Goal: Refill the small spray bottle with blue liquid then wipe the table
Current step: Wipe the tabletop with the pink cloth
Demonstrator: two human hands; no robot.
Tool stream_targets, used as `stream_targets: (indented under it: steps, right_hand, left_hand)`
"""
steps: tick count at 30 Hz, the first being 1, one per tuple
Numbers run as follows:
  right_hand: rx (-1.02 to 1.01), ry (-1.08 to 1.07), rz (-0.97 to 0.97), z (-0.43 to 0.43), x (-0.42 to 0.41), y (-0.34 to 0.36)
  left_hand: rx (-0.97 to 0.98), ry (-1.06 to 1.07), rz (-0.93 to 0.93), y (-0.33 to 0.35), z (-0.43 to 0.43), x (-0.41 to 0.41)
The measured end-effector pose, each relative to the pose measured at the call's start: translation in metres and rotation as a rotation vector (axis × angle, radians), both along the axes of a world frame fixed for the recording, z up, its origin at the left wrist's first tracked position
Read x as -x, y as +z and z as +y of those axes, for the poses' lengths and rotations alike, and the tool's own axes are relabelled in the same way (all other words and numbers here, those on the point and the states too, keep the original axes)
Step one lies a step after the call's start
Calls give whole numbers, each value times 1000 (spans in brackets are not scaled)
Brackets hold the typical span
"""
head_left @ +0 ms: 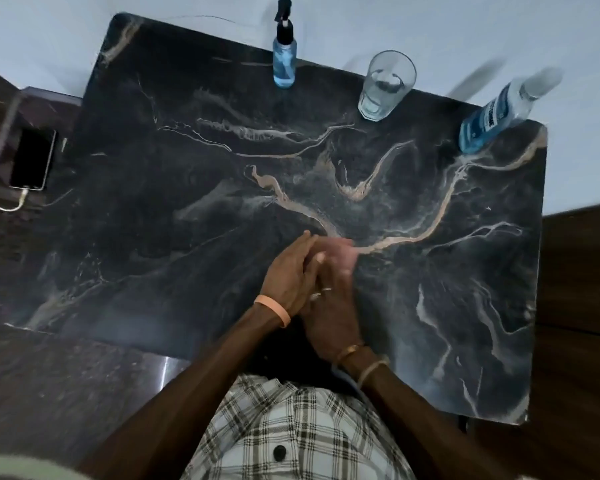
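Table [187, 202]: left hand [288, 278] meets right hand [329, 310] (blurred).

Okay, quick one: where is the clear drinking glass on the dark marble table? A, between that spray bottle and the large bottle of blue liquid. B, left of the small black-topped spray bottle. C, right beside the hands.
A: the clear drinking glass has the small black-topped spray bottle on its left and the large bottle of blue liquid on its right.
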State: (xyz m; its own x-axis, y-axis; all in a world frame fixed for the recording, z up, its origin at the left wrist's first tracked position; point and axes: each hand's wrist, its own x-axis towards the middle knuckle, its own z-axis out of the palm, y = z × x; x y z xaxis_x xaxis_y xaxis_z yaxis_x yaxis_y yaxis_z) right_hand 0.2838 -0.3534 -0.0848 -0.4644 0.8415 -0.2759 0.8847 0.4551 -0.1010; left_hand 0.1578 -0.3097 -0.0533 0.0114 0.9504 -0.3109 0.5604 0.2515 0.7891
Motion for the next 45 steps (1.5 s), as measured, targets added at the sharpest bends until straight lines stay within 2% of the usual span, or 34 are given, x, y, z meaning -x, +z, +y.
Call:
stream_targets:
  steps: [2,3,5,8,9,14,17,20,22,25,27,30,31,32,33,34,36,38,40,42,45]
  right_hand:
    - [-8,296,51,24,19,0]
    - [-22,310,48,46,14,-1]
    - [-67,59,13,93,-8,-3]
    - [-138,-529,-102,151,-29,8]
    - [-120,-589,-121,161,-17,10]
    - [19,-359,-82,200,124,1]
    - [11,118,-47,187,182,0]
    - [81,496,77,136,169,6]
    - [123,503,161,102,128,7]
    - [131,239,187,74,43,12]
    - [114,-196,191,73,-14,14]
    - [5,-872,52,95,-53,11]
    - [-17,-1021,-3,109,-44,10]
    - [-26,-1068,-38,124,-27,10]
    - [-28,-995,-38,137,-4,12]
    - [-49,-813,-1,146,20,12]
    - [-58,-334,121,139,66,7]
    - [-3,201,140,109,96,4]
    - [86,533,127,85,87,4]
    - [96,616,123,84,44,2]
    - [10,485,34,107,-50,-1]
  left_hand:
    - [8,16,6,2,12,14]
    - [-10,37,9,4,18,25]
    - [-53,100,7,6,31,51]
    - [-49,155,33,7,43,89]
    - [-40,164,40,6,46,100]
    - [-43,236,61,1,60,141]
    - [-77,321,66,-4,70,156]
    - [-49,338,53,-9,70,158]
    - [-38,173,89,-11,59,147]
    - [-106,-204,145,-16,40,116]
    - [-118,-331,183,-17,37,97]
    - [-111,-307,181,-16,41,78]
    - [-104,-256,142,-14,43,74]
    - [-91,-191,88,-12,46,73]
    - [-75,-116,38,-10,48,72]
    - [-66,-24,-3,-7,51,72]
    - [-77,205,-43,-1,54,71]
    - [-65,414,-19,2,54,76]
    - [-9,434,71,0,48,76]
    - [-22,289,140,1,35,68]
    - [-46,21,152,-1,16,33]
